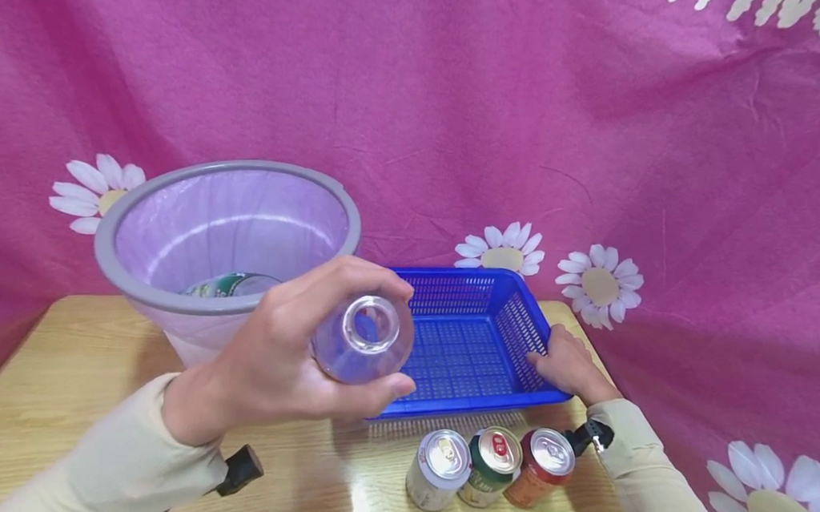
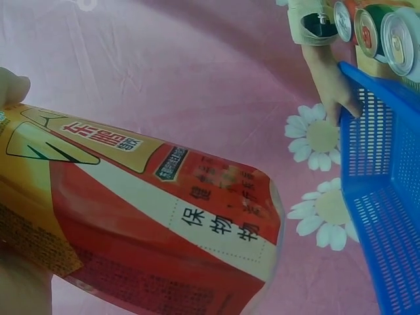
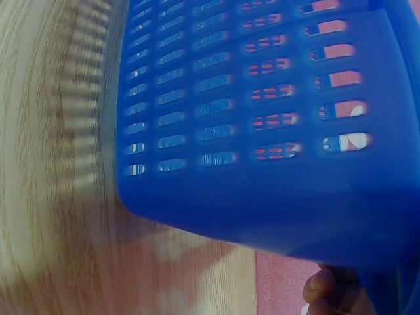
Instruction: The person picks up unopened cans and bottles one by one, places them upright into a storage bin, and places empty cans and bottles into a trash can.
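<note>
My left hand grips a clear plastic bottle in front of the bin and basket, its open mouth toward the head camera. In the left wrist view the bottle shows a red and yellow label with Chinese characters. At the right, my right hand holds the rim of a blue plastic basket with slotted walls, thumb on the inner side. Its fingers show below the basket's corner in the right wrist view. No items show on the visible part of the basket floor.
Three drink cans stand upright before the basket: a white can, a green can and a red can. On the left, a grey-rimmed bin contains a green-labelled object. A pink flowered cloth hangs behind the wooden table.
</note>
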Demonstrator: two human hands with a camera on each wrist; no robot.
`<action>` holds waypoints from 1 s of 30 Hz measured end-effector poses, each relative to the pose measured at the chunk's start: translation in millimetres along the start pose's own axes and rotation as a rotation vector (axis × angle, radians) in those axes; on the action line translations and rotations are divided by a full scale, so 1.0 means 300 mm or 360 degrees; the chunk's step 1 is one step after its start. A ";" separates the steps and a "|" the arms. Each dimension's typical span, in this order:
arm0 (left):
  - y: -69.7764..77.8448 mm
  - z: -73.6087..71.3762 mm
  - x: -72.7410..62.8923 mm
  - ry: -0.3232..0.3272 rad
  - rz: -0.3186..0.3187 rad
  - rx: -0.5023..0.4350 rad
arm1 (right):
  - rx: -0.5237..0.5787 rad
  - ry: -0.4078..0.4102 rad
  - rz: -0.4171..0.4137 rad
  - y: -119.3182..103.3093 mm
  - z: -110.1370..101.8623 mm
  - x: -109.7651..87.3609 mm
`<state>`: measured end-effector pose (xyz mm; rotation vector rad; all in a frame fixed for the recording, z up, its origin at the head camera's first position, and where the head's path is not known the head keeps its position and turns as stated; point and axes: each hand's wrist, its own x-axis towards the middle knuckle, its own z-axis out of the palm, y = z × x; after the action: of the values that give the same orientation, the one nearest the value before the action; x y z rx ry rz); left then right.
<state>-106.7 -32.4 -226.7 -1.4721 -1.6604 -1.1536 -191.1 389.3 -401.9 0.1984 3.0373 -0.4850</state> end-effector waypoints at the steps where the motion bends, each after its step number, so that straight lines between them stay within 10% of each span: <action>1: 0.000 -0.001 0.002 -0.0005 0.0004 0.0006 | 0.0000 -0.0002 -0.0002 -0.001 0.000 0.000; 30: -0.019 -0.069 0.062 -0.0026 0.0082 0.0175 | 0.0009 -0.0034 0.0025 0.000 0.003 0.004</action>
<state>-117.4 -43.1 -202.6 -1.4501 -1.6597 -1.0091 -192.2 389.2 -402.9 0.2158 3.0113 -0.4912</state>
